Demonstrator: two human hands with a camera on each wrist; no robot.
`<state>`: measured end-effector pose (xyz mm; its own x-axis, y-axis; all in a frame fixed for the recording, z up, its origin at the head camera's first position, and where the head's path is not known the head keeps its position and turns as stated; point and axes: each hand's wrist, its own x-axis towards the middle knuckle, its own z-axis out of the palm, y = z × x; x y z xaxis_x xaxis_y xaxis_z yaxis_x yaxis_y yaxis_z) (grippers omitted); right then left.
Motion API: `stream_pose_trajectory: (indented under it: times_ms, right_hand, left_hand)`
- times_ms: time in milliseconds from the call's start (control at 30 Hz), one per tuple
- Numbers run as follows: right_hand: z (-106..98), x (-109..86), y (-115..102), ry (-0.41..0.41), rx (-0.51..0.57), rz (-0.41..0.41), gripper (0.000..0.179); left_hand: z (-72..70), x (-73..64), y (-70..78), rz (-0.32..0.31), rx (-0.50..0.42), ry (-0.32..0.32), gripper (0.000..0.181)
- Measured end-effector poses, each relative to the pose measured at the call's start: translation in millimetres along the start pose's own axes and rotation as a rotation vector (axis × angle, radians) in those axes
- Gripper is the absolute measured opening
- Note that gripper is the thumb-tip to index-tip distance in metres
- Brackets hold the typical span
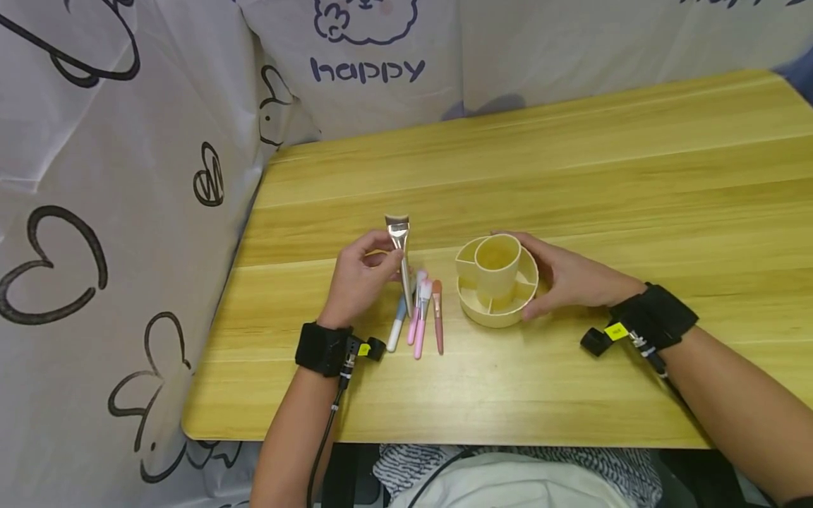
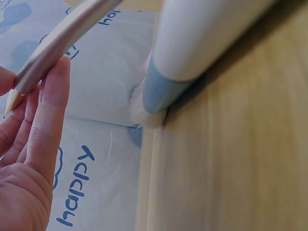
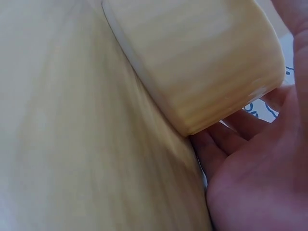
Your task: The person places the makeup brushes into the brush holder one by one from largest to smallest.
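- My left hand (image 1: 365,274) pinches a flat brush (image 1: 399,236) between thumb and fingers, near the bristle end; bristles are up, handle slanting down.
- My right hand (image 1: 571,274) is curved round the side of the holder (image 1: 492,317), thumb at the near side and fingers behind, a wide but gripping curl.
- I judge the step in hand as managing the flat brush with one hand while steadying the holder with the other. I'd want the pinch firm enough that the handle cannot swivel, with the bristles free of my fingers.
- The handle's lower end is over the loose brushes; whether it touches them I cannot tell. I'd lift it well above them before any sideways move, so it doesn't sweep them about.
- The holder sits upright to the right of those brushes, its taller cup (image 1: 498,271) rising inside a low, divided ring. Light, even pressure low on the wall should prevent sliding or tipping.
- Between the left hand and the holder lie a blue-and-white brush (image 1: 396,331), two pink brushes (image 1: 419,339) and a reddish brush (image 1: 439,328).
- Everything rests on a wood-grain surface (image 1: 603,176), with a drawn-on sheet (image 1: 540,56) behind.
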<state>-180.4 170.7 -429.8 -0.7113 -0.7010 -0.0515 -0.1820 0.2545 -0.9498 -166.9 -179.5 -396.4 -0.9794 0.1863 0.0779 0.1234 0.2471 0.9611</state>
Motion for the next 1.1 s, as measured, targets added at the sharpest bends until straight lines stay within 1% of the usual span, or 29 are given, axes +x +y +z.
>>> stream_pose_trajectory:
  times_ms: [267, 533, 667, 767, 967, 1100]
  right_hand:
    - [0.5, 0.6, 2.8, 0.015, 0.030, -0.003, 0.108]
    - [-1.6, -0.9, 3.5, 0.007, -0.015, -0.003, 0.105]
    - [-2.4, -1.8, 3.3, -0.004, -0.033, -0.017, 0.103]
    - [-2.2, -2.0, 1.9, -0.016, -0.018, -0.023, 0.105]
    - [-1.4, -0.5, 2.3, -0.008, 0.016, -0.023, 0.115]
    - [-0.4, -0.5, 2.3, 0.009, 0.023, -0.007, 0.113]
  left_hand:
    - [1.0, 0.2, 0.6, -0.001, 0.000, -0.006, 0.028]
    - [1.8, 0.6, 0.3, -0.006, 0.002, -0.011, 0.027]
    - [1.6, 0.0, -0.3, -0.018, 0.000, -0.010, 0.026]
    - [1.6, -0.3, -0.3, -0.026, 0.002, -0.008, 0.026]
    - [2.0, 0.2, 0.3, -0.030, 0.003, -0.006, 0.027]
    - [2.3, 0.3, 0.3, -0.029, 0.004, -0.006, 0.027]
